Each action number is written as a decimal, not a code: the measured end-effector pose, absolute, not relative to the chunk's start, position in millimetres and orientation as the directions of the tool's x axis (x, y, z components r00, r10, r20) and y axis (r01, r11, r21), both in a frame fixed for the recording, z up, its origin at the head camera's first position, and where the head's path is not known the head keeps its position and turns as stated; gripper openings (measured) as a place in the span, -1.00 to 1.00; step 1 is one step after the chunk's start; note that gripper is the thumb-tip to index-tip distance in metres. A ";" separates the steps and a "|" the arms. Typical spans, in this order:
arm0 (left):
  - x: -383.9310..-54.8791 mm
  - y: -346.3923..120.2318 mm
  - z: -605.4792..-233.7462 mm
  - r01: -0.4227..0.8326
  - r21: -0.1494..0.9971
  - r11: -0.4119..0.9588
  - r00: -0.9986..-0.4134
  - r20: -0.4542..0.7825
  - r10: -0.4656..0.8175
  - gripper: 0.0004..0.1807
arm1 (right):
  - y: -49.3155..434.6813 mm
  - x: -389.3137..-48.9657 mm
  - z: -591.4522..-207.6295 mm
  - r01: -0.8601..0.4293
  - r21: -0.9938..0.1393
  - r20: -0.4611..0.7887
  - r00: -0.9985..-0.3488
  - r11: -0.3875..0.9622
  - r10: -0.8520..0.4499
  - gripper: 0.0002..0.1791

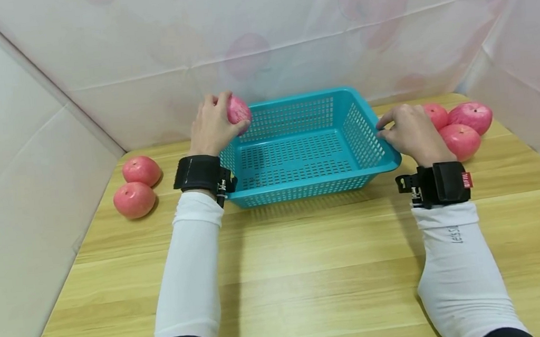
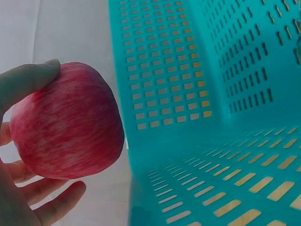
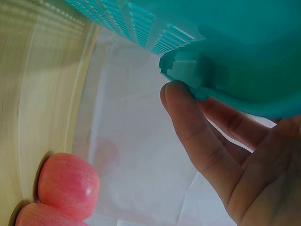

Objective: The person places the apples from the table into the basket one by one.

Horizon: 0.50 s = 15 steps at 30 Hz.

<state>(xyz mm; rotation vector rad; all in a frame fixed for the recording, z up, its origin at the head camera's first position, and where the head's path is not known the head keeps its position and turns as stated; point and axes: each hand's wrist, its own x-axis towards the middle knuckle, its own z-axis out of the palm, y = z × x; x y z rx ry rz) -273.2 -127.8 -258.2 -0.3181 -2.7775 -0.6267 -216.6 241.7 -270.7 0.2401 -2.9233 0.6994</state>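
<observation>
With 12 o'clock pointing away from the person, the turquoise basket (image 1: 300,189) has its long axis running nearly 9 to 3, its left end turned slightly nearer the person and its mouth facing up. It is thin plastic with a smooth rim and rounded corners, the walls sloping in towards a flat floor, all pierced by rows of small slots. At its 10 o'clock corner, just outside the wall, the person's left grip (image 1: 213,125) is closed around an apple (image 1: 239,114), thumb on one side and fingers on the other; whether fruit and rim touch I cannot tell. That apple is squat and rounded, glossy, deep red with fine paler streaks; the way its stalk end points is unclear. At 3 o'clock the right grip (image 1: 412,133) pinches the basket's rim between thumb and fingers. Two pinkish, smooth-skinned apples (image 1: 134,200) sit near 9 o'clock, well apart from the basket, close together on the worktop (image 1: 325,270), their dimples upward. Three more fruits (image 1: 460,143) cluster at 3 o'clock, just beyond the right grip, the farthest right more streaked, with a dark dimple on top. The worktop has yellowish wood grain running mostly from 9 to 3. Behind, towards 12, hangs pale, creased cloth (image 1: 289,56) with faint pink round prints. White knitted-looking sleeves (image 1: 183,276) cover both forearms.
</observation>
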 end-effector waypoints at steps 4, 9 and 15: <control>-275.3 -124.4 -261.4 0.273 0.422 0.864 -0.947 0.277 0.164 -0.21 | 241.3 -216.1 -270.6 -0.182 -0.437 0.158 -0.980 0.881 -0.125 -0.73; -277.6 -120.4 -265.7 0.265 0.461 0.847 -0.955 0.245 0.166 -0.22 | 241.1 -215.5 -271.4 -0.194 -0.441 0.163 -0.977 0.876 -0.134 -0.74; -280.3 -118.6 -270.3 0.248 0.485 0.839 -0.964 0.210 0.163 -0.22 | 241.6 -215.6 -270.9 -0.193 -0.442 0.166 -0.977 0.876 -0.132 -0.74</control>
